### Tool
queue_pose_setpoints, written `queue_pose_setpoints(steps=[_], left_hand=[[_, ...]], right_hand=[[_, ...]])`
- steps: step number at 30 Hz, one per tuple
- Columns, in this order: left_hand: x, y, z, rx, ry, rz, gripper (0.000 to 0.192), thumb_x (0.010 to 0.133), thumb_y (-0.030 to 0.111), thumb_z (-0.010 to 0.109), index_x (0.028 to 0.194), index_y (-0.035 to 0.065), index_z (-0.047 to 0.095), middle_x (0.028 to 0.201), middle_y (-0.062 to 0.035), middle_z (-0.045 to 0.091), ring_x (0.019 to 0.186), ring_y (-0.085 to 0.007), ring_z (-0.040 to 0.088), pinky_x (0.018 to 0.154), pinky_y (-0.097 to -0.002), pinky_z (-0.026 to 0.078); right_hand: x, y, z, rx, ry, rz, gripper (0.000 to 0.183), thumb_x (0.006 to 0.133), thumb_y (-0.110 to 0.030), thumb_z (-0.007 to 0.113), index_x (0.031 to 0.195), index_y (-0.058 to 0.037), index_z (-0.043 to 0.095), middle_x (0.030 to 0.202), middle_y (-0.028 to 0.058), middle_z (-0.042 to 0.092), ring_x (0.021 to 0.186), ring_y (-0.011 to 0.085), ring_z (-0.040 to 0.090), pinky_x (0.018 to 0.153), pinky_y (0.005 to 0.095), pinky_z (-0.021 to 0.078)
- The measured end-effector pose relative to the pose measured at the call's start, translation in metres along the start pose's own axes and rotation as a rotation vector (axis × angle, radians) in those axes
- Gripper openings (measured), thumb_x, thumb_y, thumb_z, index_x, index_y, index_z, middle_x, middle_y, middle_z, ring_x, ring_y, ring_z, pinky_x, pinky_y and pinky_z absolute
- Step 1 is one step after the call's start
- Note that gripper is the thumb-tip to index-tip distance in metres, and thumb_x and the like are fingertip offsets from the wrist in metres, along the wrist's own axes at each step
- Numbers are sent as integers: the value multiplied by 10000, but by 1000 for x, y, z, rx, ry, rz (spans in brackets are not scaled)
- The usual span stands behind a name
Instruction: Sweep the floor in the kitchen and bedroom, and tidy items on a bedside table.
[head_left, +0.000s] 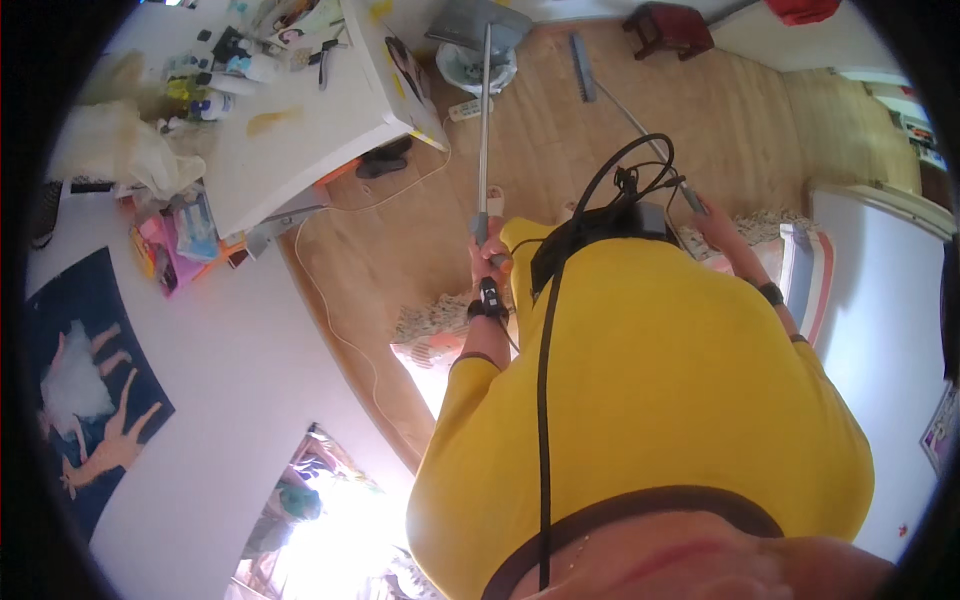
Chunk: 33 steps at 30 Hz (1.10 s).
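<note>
My left hand (489, 244) is closed around the grip of a long metal dustpan handle (485, 127). At its far end the grey dustpan (465, 21) overlaps the back of a waste bin (504, 77) lined with a white bag; whether they touch I cannot tell. Some dark litter shows inside the bin. On the other side, my right hand (716, 223) grips the grey end of a broom handle (626, 109). The broom's narrow grey head (581, 67) is down on the wood floor, right of the bin.
A white desk (322, 120) carrying bottles and clutter stands at the left. Beside the bin lies a white power strip (470, 110), its cord (375, 199) running along the floor. A dark red stool (670, 30) is at the back. A fringed rug (435, 319) lies near my feet.
</note>
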<state>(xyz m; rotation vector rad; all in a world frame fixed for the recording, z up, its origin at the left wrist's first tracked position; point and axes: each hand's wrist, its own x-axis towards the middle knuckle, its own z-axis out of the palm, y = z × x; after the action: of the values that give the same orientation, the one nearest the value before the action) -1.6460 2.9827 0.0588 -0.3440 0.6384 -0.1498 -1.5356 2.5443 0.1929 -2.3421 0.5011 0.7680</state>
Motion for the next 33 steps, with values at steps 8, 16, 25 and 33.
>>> queue_pose_setpoints(steps=[8,16,25,33], left_hand=[[13,-34,-11,-184,-22,-76,366,890,318,405,1096,30,497,511,47,338,468,-66,393,433,-214,394],[-1,-39,-2,-170,-150,-103,321,887,306,417,1037,47,532,509,51,335,453,-60,376,403,-214,358],[-8,-44,14,-77,7,-12,353,889,301,435,1121,36,456,522,41,332,443,-57,363,423,-177,347],[-103,-47,90,803,351,245,510,885,480,361,1169,68,459,475,62,219,389,-44,241,377,-187,221]], right_hand=[[5,-53,-33,268,-251,-52,501,805,-208,542,1284,-198,393,549,-7,421,415,92,376,371,259,317],[1,-66,-51,305,-300,20,482,831,-175,519,1290,-167,371,514,-47,339,355,56,278,323,208,230],[7,-55,-61,463,-489,69,498,820,-186,548,1286,-167,372,537,-22,385,378,71,323,339,231,269],[38,13,-53,237,-245,22,471,793,-216,557,1235,-116,426,568,-6,447,403,79,386,349,235,309]])
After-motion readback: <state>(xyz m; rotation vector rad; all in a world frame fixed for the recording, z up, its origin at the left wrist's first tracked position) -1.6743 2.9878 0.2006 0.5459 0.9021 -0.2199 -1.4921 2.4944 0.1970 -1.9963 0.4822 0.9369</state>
